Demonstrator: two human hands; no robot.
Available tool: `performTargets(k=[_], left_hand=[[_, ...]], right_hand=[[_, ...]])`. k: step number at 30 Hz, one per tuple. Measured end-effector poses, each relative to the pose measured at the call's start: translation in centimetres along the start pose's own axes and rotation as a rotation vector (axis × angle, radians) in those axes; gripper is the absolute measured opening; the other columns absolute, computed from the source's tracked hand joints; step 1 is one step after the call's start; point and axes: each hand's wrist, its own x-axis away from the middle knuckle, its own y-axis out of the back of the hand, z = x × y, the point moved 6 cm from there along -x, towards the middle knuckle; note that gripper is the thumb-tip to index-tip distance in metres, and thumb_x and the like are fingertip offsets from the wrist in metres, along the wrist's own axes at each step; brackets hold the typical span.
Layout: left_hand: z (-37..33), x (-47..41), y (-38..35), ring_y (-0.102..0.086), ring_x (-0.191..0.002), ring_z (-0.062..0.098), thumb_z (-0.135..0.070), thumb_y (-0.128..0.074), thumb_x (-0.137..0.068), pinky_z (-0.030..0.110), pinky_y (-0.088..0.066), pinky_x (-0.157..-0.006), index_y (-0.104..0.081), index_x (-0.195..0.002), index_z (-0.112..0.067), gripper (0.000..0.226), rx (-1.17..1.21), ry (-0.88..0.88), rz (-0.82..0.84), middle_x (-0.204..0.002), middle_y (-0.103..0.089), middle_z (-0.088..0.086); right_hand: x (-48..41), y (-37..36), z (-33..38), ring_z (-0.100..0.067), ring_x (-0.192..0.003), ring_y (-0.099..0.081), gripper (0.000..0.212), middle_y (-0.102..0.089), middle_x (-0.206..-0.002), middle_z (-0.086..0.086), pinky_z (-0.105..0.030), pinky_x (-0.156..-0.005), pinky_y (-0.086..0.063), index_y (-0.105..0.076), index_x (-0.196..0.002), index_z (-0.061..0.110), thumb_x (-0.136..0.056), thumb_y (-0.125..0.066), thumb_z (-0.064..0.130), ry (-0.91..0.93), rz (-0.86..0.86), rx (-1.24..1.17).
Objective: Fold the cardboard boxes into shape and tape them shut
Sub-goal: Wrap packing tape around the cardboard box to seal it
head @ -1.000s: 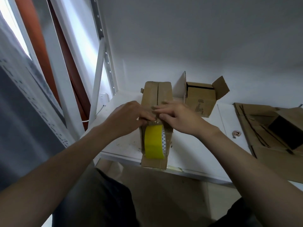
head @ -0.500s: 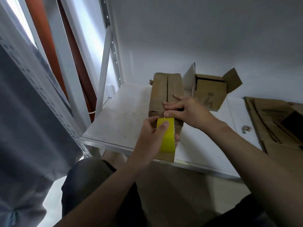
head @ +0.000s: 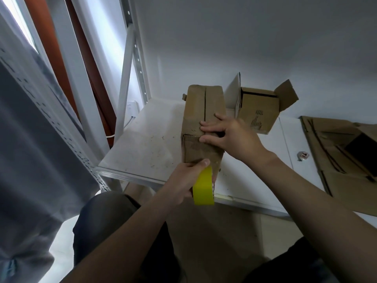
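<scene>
I've got left hand [head: 183, 180] fingers clamped on tape [head: 203, 186] at near end of box [head: 202, 107] | right hand [head: 230, 137] fingers straight, pressing its top seam | box lying on worktop [head: 142, 146], by front edge

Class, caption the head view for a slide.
Left hand grips a yellow tape roll; right hand presses down the closed brown cardboard box.

Left hand [head: 181, 185] grips yellow tape roll [head: 203, 187] at cardboard box [head: 201, 119] near end; right hand [head: 230, 137] presses flap seam.
</scene>
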Motion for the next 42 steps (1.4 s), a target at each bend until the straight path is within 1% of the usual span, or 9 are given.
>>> performTargets(k=[4, 9, 14, 22, 25, 29, 33, 36, 42], left_hand=[[0.1, -0.6, 0.2, -0.075, -0.066, 0.011, -0.049, -0.071, -0.089, 0.026, -0.056, -0.049, -0.069, -0.097, -0.023, 0.028, -0.048, -0.002, -0.058, -0.082, -0.078, -0.002], [-1.0, -0.6, 1.5, -0.07, -0.089, 0.016, -0.053, -0.077, -0.074, 0.043, -0.062, -0.077, -0.069, -0.094, -0.034, 0.029, -0.175, -0.186, -0.267, -0.098, -0.069, -0.009], [-0.6, -0.6, 2.0, -0.073, -0.068, 0.009, -0.042, -0.079, -0.082, 0.029, -0.058, -0.052, -0.074, -0.095, -0.03, 0.018, -0.135, -0.176, -0.235, -0.092, -0.071, -0.007], [0.3, -1.3, 1.2, -0.074, -0.086, 0.028, -0.034, -0.075, -0.089, 0.039, -0.063, -0.06, -0.067, -0.119, -0.015, 0.036, -0.169, -0.125, -0.194, -0.108, -0.069, 0.009], [0.6, -1.2, 1.3, -0.07, -0.093, 0.028, -0.033, -0.077, -0.086, 0.035, -0.061, -0.057, -0.062, -0.118, -0.019, 0.037, -0.128, -0.107, -0.224, -0.112, -0.063, 0.005], [1.0, -1.5, 1.5, -0.064, -0.103, 0.027, -0.033, -0.075, -0.086, 0.051, -0.06, -0.085, -0.05, -0.11, -0.032, 0.035, -0.223, -0.141, -0.308, -0.107, -0.056, -0.005], [0.7, -1.3, 1.3, -0.062, -0.09, 0.02, -0.041, -0.069, -0.085, 0.048, -0.057, -0.084, -0.033, -0.113, -0.034, 0.047, -0.404, -0.187, -0.382, -0.098, -0.057, -0.007], [1.0, -0.6, 0.6, -0.062, -0.085, 0.021, -0.047, -0.064, -0.086, 0.035, -0.047, -0.07, -0.01, -0.107, -0.043, 0.058, -0.538, -0.148, -0.416, -0.1, -0.058, -0.004], [1.1, 0.3, -1.8, -0.048, -0.114, 0.032, -0.042, -0.071, -0.084, 0.045, -0.047, -0.085, -0.012, -0.127, -0.041, 0.073, -0.639, -0.242, -0.617, -0.136, -0.03, 0.006]], right_hand=[[0.7, -0.7, 0.6, -0.02, -0.146, -0.038, 0.058, -0.061, -0.138, 0.018, -0.054, -0.108, -0.042, -0.066, -0.131, 0.035, -0.077, -0.08, 0.052, 0.059, -0.051, 0.134], [1.9, -1.6, 0.6, -0.035, -0.142, -0.042, 0.071, -0.059, -0.141, 0.014, -0.054, -0.113, -0.034, -0.063, -0.136, 0.032, -0.071, -0.087, 0.044, 0.109, -0.162, 0.282], [1.5, -1.8, 0.8, -0.037, -0.136, -0.047, 0.071, -0.063, -0.137, 0.014, -0.053, -0.108, -0.036, -0.066, -0.132, 0.032, -0.066, -0.089, 0.046, 0.129, -0.206, 0.292], [1.6, -1.7, 0.9, -0.036, -0.139, -0.041, 0.076, -0.055, -0.146, 0.012, -0.054, -0.113, -0.032, -0.059, -0.141, 0.03, -0.072, -0.084, 0.05, 0.132, -0.158, 0.356], [2.4, -0.8, 0.5, -0.03, -0.146, -0.034, 0.073, -0.045, -0.156, 0.008, -0.055, -0.118, -0.026, -0.048, -0.149, 0.029, -0.086, -0.064, 0.063, 0.16, -0.178, 0.324], [4.8, 1.2, -4.6, -0.02, -0.153, -0.021, 0.059, -0.03, -0.164, 0.003, -0.049, -0.124, -0.018, -0.034, -0.156, 0.027, -0.105, -0.032, 0.056, -0.047, -0.247, 0.148], [8.3, 2.0, -13.4, -0.032, -0.148, -0.031, 0.053, -0.041, -0.159, -0.008, -0.05, -0.121, -0.025, -0.047, -0.15, 0.017, -0.105, -0.045, 0.045, -0.335, -0.137, 0.241], [11.3, 1.9, -20.0, -0.039, -0.147, -0.029, 0.055, -0.037, -0.16, -0.013, -0.053, -0.119, -0.027, -0.047, -0.149, 0.014, -0.102, -0.052, 0.042, -0.558, 0.034, 0.276], [14.8, 0.8, -27.4, -0.043, -0.14, -0.035, 0.058, -0.04, -0.152, -0.021, -0.051, -0.112, -0.033, -0.045, -0.146, 0.01, -0.1, -0.052, 0.045, -0.785, 0.092, 0.169]])
